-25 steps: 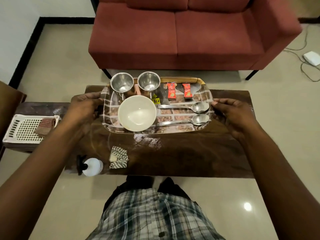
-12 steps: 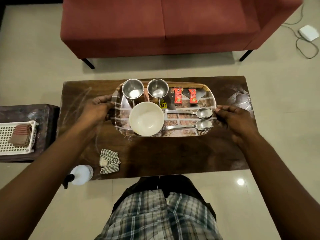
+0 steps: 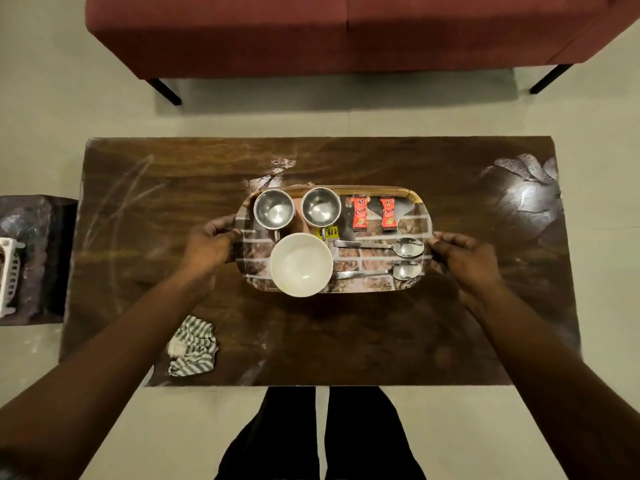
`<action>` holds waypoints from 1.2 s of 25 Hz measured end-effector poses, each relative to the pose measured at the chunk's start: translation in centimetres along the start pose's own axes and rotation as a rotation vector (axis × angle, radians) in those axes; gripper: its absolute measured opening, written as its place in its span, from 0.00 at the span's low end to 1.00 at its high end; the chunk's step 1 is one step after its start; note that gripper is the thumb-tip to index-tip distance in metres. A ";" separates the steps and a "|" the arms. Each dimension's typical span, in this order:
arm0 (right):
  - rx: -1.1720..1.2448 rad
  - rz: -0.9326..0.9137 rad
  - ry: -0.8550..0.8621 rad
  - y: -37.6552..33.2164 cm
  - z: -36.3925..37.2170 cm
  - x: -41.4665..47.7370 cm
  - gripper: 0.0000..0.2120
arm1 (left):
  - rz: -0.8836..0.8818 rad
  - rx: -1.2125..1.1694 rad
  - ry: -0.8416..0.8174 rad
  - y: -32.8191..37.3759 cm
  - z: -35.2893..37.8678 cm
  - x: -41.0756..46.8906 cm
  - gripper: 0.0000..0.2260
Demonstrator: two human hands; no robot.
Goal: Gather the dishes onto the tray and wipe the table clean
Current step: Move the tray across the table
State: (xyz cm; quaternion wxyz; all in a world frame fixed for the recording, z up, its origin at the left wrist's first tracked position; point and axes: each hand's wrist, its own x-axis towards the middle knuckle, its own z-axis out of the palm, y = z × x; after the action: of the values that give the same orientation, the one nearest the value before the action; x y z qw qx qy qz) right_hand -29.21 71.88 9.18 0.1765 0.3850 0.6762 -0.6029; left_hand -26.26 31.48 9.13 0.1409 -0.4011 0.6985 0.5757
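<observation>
Head view, looking straight down on a dark wooden table (image 3: 346,341). A brick-patterned tray (image 3: 414,221) sits over the middle of the table, its long side parallel to the table's long edge. The left hand (image 3: 211,242) grips the tray's left end, fingers curled over the rim. The right hand (image 3: 464,258) grips the right end in the same way. Whether the tray rests on the table or is raised just above it cannot be told.

On the tray, far row from left to right: two steel cups (image 3: 273,209) (image 3: 320,206), side by side, then two red sachets (image 3: 359,213) (image 3: 388,213), upright and slightly apart. Near row: a white bowl (image 3: 301,265) at the left, overlapping the tray's near edge, and two spoons (image 3: 405,247) (image 3: 401,270) lying parallel, bowls of the spoons toward the right hand. A yellow price sticker (image 3: 331,232) shows just below the right cup.

A crumpled striped cloth (image 3: 192,346) lies on the table near its front left corner, well apart from the tray. Pale smear marks (image 3: 121,188) cross the table's left part. A red sofa (image 3: 311,29) stands beyond the table. At the left edge, a white basket (image 3: 8,271) rests on a dark side table (image 3: 34,230).
</observation>
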 end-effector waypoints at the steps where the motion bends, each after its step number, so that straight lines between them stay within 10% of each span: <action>1: -0.006 0.014 0.003 0.8 0.4 1.3 0.06 | -0.011 0.008 0.001 -1.0 0.8 1.2 0.15; 30: -0.276 -0.092 0.139 8.7 3.4 8.9 0.10 | 0.025 0.279 0.147 -6.3 4.1 9.1 0.06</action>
State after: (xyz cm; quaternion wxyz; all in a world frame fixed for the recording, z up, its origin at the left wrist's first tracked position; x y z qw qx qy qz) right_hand -29.29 71.19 -3.71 0.1527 0.3666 0.7802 -0.4834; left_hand -28.53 31.50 -2.44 0.1369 -0.4100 0.7850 0.4438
